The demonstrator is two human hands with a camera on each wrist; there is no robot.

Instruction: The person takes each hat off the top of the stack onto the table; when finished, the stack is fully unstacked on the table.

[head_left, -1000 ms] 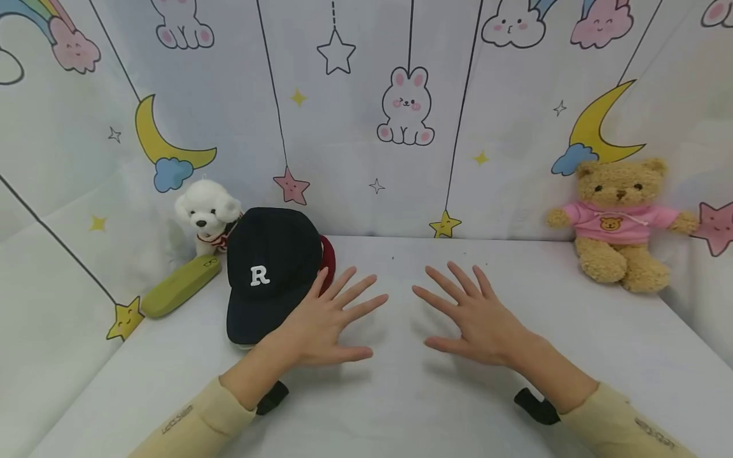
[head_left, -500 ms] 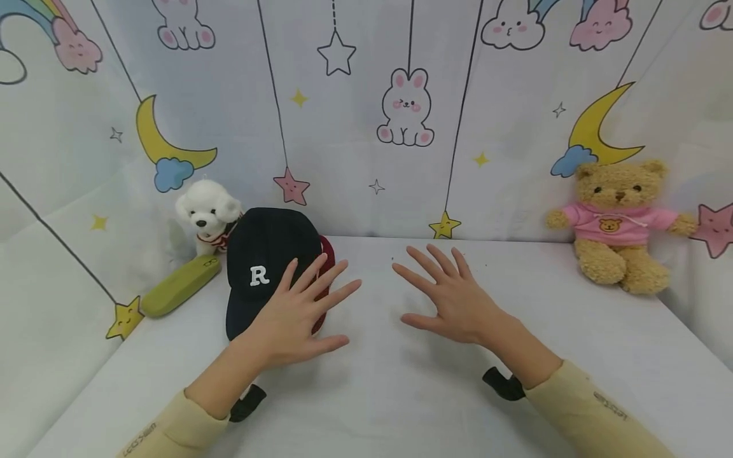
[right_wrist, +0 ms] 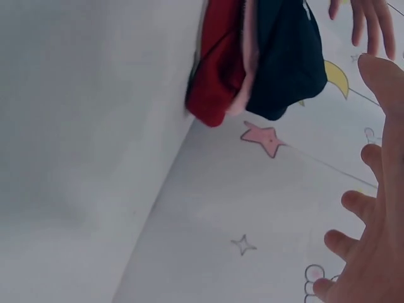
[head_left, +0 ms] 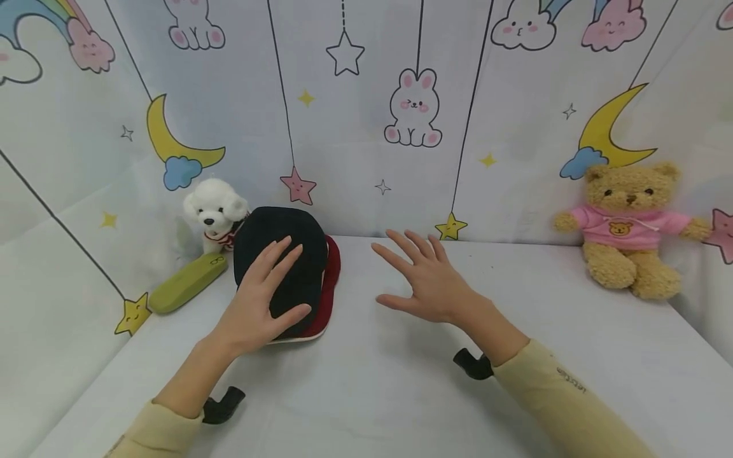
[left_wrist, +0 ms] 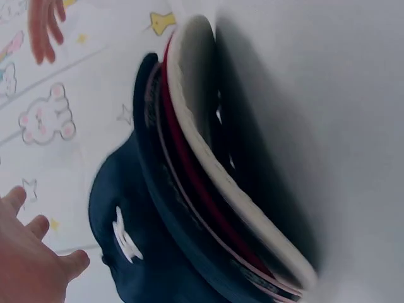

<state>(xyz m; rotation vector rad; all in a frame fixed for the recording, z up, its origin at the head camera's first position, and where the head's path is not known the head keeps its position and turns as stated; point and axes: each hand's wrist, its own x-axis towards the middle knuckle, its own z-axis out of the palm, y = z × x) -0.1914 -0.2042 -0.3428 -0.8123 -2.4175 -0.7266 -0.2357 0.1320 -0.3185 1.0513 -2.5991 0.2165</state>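
Observation:
A stack of caps leans at the back left of the white table. Its top one is a black cap [head_left: 286,224], with a dark red cap [head_left: 330,289] showing behind it and a cream brim [left_wrist: 218,173] lowest in the left wrist view. My left hand [head_left: 252,312], fingers spread, hovers in front of the black cap and covers its white letter in the head view. That letter [left_wrist: 125,235] shows in the left wrist view. My right hand [head_left: 431,281] is held in the air right of the stack, fingers spread and holding nothing.
Behind the caps sits a white plush dog [head_left: 213,207], beside a green glasses case [head_left: 188,284]. A teddy bear [head_left: 627,219] in a pink top sits at the back right. A printed curtain [head_left: 355,127] hangs along the table's back edge.
Both hands have moved left, the right one also slightly farther forward. My left hand has come across the front of the black cap, and its letter is now hidden in the head view.

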